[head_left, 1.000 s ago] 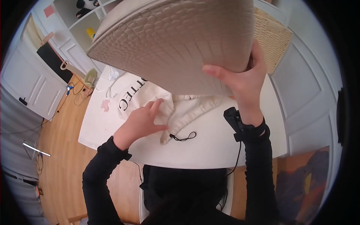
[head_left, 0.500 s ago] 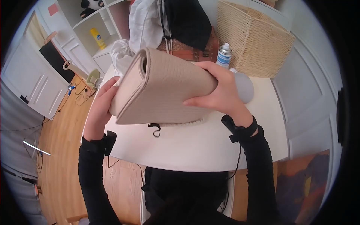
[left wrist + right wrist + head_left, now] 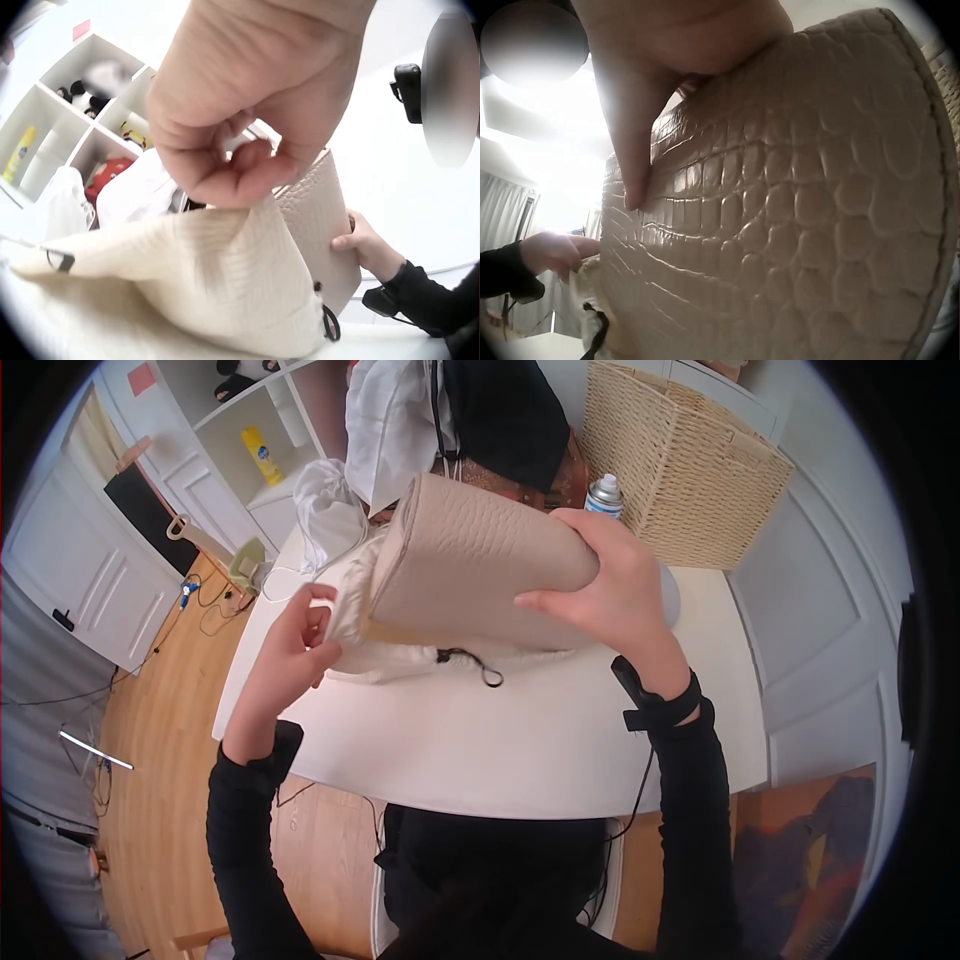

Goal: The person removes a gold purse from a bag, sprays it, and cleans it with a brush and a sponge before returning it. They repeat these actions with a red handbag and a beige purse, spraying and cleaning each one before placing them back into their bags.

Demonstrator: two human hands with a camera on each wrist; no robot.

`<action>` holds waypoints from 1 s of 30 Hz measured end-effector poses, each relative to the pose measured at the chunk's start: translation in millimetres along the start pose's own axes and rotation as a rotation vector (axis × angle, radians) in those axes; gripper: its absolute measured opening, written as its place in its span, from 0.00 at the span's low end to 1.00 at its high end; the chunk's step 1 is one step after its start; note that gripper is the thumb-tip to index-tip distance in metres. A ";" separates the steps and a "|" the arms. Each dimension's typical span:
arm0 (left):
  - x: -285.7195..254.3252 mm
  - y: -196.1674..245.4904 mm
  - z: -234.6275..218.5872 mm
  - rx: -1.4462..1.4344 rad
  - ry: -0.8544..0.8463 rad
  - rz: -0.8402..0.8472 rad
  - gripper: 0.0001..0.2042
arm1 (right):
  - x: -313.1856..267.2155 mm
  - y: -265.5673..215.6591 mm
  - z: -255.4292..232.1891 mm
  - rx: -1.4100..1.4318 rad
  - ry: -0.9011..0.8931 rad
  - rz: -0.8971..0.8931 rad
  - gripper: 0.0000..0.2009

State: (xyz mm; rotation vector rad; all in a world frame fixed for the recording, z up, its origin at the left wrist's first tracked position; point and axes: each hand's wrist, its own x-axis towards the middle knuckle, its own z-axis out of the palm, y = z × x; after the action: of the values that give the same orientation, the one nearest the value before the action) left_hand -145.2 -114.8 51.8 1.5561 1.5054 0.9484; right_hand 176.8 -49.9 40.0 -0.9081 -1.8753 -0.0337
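My right hand grips a beige crocodile-textured handbag by its right end, the thumb across its near face. The handbag is tilted above the white table, its left end at the mouth of a cream drawstring cloth bag. With curled fingers my left hand pinches the gathered rim of that cloth bag. In the left wrist view the cloth bag hangs spread below the left hand, in front of the handbag. A black cord loop sticks out from its near edge.
A wicker basket and a spray can stand at the back right. White drawstring bag, white cloth and black cloth fill the back left and middle. A grey rounded object shows behind the right hand.
The handbag came down from close to the camera and turned. My left hand went to the handbag's left end, then took hold of the cloth bag's rim and raised it beside that end.
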 end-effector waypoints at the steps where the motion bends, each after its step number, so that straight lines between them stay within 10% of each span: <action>1: 3.5 -9.4 -1.2 -0.010 -0.022 -0.043 0.18 | 0.3 0.5 1.3 -0.016 -0.009 -0.014 0.30; 5: 22.2 -32.1 17.7 0.220 -0.025 0.162 0.11 | -0.6 -3.6 5.0 -0.051 -0.057 -0.075 0.28; 9: 28.7 -29.4 36.8 -0.038 -0.041 -0.050 0.11 | -1.4 -6.9 8.6 -0.065 -0.055 -0.129 0.27; 24: 27.1 9.0 28.7 -0.354 0.138 0.080 0.10 | 0.3 0.4 -2.7 0.041 -0.258 -0.245 0.28; 30: 46.0 -33.0 14.7 -0.066 -0.277 -0.173 0.14 | -4.8 -1.0 2.2 0.012 -0.385 -0.341 0.24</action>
State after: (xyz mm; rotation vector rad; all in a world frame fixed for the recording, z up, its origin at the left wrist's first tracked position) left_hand -145.0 -68.6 16.0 1.4196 1.3723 0.6486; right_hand 175.6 -52.5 35.5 -0.6054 -2.3710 -0.0577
